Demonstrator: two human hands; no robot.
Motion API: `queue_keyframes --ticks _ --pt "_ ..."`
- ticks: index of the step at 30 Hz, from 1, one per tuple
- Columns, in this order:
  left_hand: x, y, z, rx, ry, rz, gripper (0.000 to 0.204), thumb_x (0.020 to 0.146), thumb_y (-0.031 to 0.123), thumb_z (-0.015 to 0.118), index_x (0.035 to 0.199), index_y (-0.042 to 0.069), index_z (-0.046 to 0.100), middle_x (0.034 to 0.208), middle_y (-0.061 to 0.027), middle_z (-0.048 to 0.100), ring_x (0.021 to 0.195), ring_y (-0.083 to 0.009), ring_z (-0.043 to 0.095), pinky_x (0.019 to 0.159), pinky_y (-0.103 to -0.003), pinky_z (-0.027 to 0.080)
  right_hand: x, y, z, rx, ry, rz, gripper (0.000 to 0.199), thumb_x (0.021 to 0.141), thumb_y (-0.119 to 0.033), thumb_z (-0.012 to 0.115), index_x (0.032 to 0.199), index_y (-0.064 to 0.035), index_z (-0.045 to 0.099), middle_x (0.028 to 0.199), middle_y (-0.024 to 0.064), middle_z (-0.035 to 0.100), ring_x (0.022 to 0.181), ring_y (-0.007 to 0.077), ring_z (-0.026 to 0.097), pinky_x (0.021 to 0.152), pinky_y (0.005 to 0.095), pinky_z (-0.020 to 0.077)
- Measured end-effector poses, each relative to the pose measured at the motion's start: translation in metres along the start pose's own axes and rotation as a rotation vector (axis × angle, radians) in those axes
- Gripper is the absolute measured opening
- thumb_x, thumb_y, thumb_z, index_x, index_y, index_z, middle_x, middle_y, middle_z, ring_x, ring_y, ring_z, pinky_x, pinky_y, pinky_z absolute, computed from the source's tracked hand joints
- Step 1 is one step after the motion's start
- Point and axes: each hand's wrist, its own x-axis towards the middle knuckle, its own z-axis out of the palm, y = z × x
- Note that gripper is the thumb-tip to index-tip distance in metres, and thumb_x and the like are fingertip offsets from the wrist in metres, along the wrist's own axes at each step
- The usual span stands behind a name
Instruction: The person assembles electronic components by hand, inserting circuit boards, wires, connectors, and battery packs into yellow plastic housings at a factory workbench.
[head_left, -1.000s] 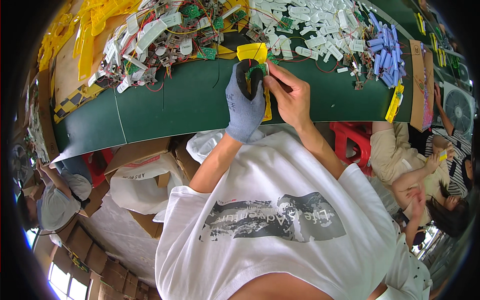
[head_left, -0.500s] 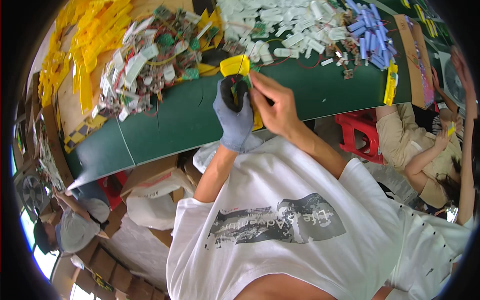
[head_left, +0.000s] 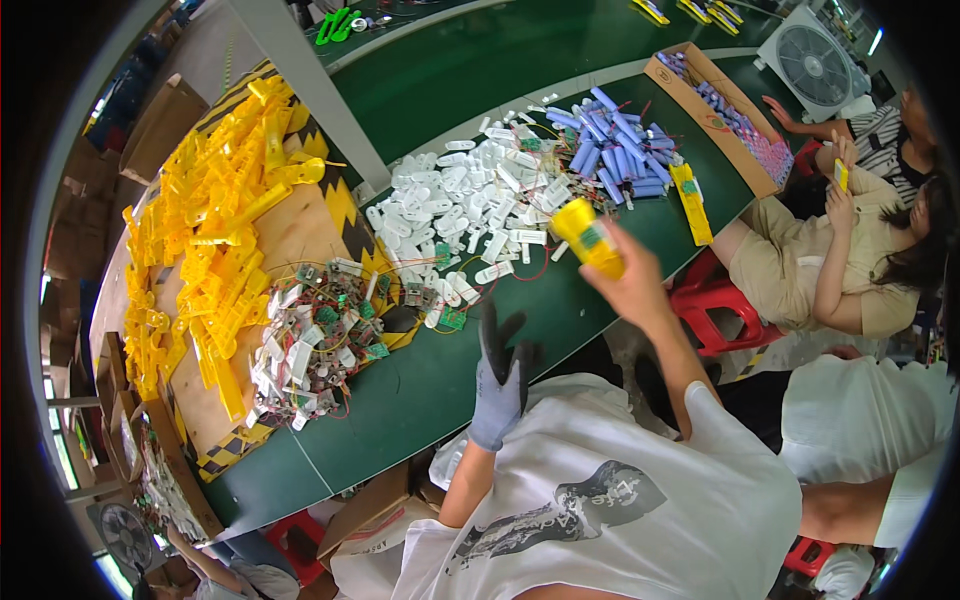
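Observation:
My right hand [head_left: 638,283], bare, grips a yellow plastic casing [head_left: 572,214] with a small green circuit board on it, held above the green tabletop. It is slightly smeared by motion. My left hand [head_left: 501,385], in a grey glove with black fingers, hovers near the table edge with fingers apart and nothing in it. Beyond my hands spreads a heap of white plastic covers [head_left: 430,195]. Blue-purple cylindrical battery cells [head_left: 625,150] are piled to its right. A second yellow casing [head_left: 690,205] rests beside the cells.
Wired circuit boards [head_left: 320,335] lie heaped to the left, next to a large stack of yellow casings [head_left: 235,215] on a wooden board. At the right stand a cardboard box [head_left: 690,95] of cells, a fan [head_left: 812,62] and a red stool [head_left: 715,315]. Co-workers sit at the right.
Both hands were together at the yellow casing. Now they are apart: my left hand has let go and opened, while my right hand has carried the casing rightward. The view has turned.

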Motion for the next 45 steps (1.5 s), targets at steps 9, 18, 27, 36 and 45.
queue_keyframes --ticks 9,18,27,36,45 --pt "-0.044 0.006 -0.047 0.404 0.138 0.262 0.041 0.084 0.001 0.051 0.126 -0.001 0.048 0.105 -0.0144 0.063 0.090 -0.0162 0.061 0.079 -0.027 0.047 0.020 0.140 -0.075 -0.717 0.378 0.013 0.052 0.080 -0.021 0.067 0.124 0.0000 0.048 0.117 0.0237 0.052 0.111 0.0400 0.048 0.095 0.0444 0.0376" --pt "0.015 0.193 -0.236 1.535 0.700 0.374 0.028 0.080 0.021 0.062 0.105 0.008 0.060 0.098 -0.0155 0.063 0.093 -0.0312 0.060 0.079 -0.040 0.048 0.019 0.058 -0.015 -0.443 0.475 -0.304 0.025 0.083 -0.012 0.064 0.106 -0.0025 0.061 0.103 0.0133 0.059 0.099 0.0305 0.055 0.087 0.0402 0.0417" --pt "0.047 0.186 -0.360 1.572 0.794 0.485 0.043 0.070 0.020 0.076 0.101 0.004 0.051 0.085 -0.0129 0.065 0.073 -0.0280 0.064 0.066 -0.035 0.050 0.011 -0.064 0.086 0.341 -0.302 -0.392 0.014 0.080 -0.005 0.063 0.093 -0.0008 0.064 0.085 0.0103 0.062 0.075 0.0215 0.062 0.068 0.0288 0.0480" --pt "-0.065 0.132 -0.210 -0.232 0.589 0.623 0.044 0.096 0.033 0.040 0.125 0.001 0.047 0.082 -0.0089 0.057 0.063 -0.0168 0.054 0.057 -0.028 0.046 0.123 -0.162 0.210 0.251 -0.519 -0.505 0.024 0.083 -0.024 0.062 0.097 -0.0047 0.065 0.085 0.0089 0.066 0.076 0.0195 0.063 0.071 0.0310 0.0493" --pt "-0.087 0.038 -0.084 -0.472 0.916 0.337 0.024 0.093 0.022 0.053 0.111 0.013 0.041 0.079 -0.0049 0.055 0.057 -0.0154 0.054 0.048 -0.028 0.046 0.141 -0.240 0.284 -0.405 -1.037 -0.800 0.029 0.075 -0.029 0.067 0.095 -0.0073 0.069 0.089 0.0107 0.069 0.083 0.0291 0.064 0.076 0.0382 0.0494"
